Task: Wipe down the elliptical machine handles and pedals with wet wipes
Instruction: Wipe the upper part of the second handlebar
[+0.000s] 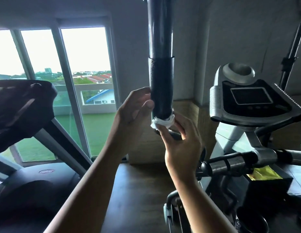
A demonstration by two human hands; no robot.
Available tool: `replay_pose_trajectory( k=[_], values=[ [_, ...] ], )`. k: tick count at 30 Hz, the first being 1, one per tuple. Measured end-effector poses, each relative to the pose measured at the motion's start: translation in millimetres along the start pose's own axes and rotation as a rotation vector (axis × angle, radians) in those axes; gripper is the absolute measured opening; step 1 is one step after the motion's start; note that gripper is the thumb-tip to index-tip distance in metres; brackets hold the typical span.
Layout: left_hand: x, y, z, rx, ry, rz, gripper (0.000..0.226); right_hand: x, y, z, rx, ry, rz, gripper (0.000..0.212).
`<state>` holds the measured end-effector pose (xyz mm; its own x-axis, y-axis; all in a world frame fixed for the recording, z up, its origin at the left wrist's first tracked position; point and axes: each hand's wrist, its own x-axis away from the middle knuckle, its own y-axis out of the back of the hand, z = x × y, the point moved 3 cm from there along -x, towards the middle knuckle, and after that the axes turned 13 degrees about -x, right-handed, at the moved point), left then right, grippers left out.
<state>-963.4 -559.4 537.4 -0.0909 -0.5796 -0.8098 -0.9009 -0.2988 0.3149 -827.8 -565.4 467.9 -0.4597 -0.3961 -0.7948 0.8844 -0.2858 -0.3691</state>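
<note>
A thick black upright handle (161,78) of the elliptical machine rises through the top middle of the head view. A crumpled white wet wipe (163,121) is wrapped round its lower end. My right hand (180,142) holds the wipe against the handle from below, fingers curled round it. My left hand (134,108) is at the handle's left side, thumb and fingertips touching the black grip just above the wipe. The pedals are not in view.
The elliptical's console (254,98) with its dark screen stands to the right, a horizontal handlebar (233,163) below it. A yellow packet (262,173) lies on a black box at lower right. A treadmill (23,105) fills the left. Windows (82,52) behind.
</note>
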Motion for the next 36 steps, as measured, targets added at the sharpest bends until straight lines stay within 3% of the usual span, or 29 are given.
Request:
replay_pose_trajectory(
  k=[5,11,17,26,36],
  values=[
    [-14.2,5.8,-4.8,0.068,-0.024,0.009,0.042,-24.9,-8.4,38.3,-0.038,-0.076,-0.036,0.043],
    [-20.7,8.5,-4.6,0.226,-0.034,0.068,0.023,-66.0,-19.3,85.3,-0.052,-0.065,0.062,0.031],
    [-17.6,7.5,-5.1,0.338,0.002,0.128,0.029,-35.4,-17.4,67.6,0.011,-0.141,-0.032,0.021],
    [-20.9,11.9,3.7,0.365,-0.052,0.23,0.035,-67.6,-45.4,109.1,0.232,0.096,-0.139,0.03],
    [-18.1,8.6,12.1,0.407,-0.083,0.237,0.038,-62.9,-61.0,121.5,0.459,0.146,-0.24,0.027]
  ],
)
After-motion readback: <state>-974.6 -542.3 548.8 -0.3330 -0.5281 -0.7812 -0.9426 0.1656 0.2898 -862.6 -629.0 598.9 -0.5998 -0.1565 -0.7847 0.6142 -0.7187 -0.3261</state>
